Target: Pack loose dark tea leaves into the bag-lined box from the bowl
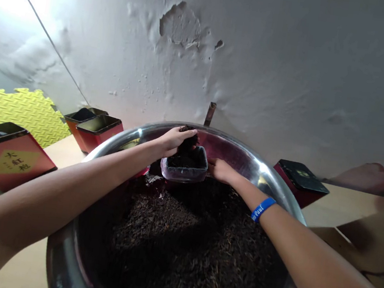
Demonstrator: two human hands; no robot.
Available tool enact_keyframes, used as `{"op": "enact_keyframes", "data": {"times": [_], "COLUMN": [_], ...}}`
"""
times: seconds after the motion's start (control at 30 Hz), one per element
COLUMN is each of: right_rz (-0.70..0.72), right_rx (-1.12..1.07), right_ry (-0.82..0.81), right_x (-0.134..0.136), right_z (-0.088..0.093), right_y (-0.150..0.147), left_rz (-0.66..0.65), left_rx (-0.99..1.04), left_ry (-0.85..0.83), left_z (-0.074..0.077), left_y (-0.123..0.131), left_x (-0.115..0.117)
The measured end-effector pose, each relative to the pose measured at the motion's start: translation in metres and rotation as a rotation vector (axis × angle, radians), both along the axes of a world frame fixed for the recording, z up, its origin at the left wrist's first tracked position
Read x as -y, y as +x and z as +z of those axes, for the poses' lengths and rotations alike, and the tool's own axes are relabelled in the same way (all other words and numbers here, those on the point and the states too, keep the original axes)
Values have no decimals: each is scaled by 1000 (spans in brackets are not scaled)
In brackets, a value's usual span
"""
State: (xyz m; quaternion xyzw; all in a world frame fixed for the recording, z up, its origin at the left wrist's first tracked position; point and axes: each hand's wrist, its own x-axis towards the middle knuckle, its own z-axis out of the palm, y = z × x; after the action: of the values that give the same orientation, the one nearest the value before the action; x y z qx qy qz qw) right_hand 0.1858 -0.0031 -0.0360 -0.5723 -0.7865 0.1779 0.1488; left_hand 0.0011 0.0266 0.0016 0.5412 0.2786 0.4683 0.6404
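Observation:
A wide metal basin point(267, 168) holds a deep layer of dark, dried tea leaves point(194, 254). At its far side a clear plastic container point(182, 173) sits on the leaves, with dark leaves inside it. My left hand point(174, 140) is over the container's far left rim, fingers closed on a clump of dark tea leaves point(189, 136). On the other side, my right hand point(222, 170) has its fingers bent against the container's right wall; part of them is hidden. Something red and shiny point(143, 172) shows just left of the container.
Red tins point(14, 159) with dark rims stand open on the left of the light table point(35, 231). A red tin with a black lid point(301, 178) is at the right. Behind are a yellow foam mat point(14, 112), a peeling wall point(277, 70) and a cardboard box point(372, 236).

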Motion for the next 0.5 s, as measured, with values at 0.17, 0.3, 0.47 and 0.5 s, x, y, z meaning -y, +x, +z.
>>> {"op": "enact_keyframes", "data": {"times": [0.17,0.3,0.47,0.5], "right_rz": [-39,-25,19,16], "right_rx": [-8,-30,-22,-9], "right_ry": [-18,-9,4,9], "right_x": [2,0,-4,-5], "right_z": [1,-2,-7,-7], "right_y": [-2,-2,2,2], "left_rz": [-34,-41,-95,-107], "left_rx": [22,38,49,33], "left_ry": [-16,7,154,184], "left_z": [3,9,22,25], "left_y": [0,1,0,0], "left_x": [3,6,15,18]}}
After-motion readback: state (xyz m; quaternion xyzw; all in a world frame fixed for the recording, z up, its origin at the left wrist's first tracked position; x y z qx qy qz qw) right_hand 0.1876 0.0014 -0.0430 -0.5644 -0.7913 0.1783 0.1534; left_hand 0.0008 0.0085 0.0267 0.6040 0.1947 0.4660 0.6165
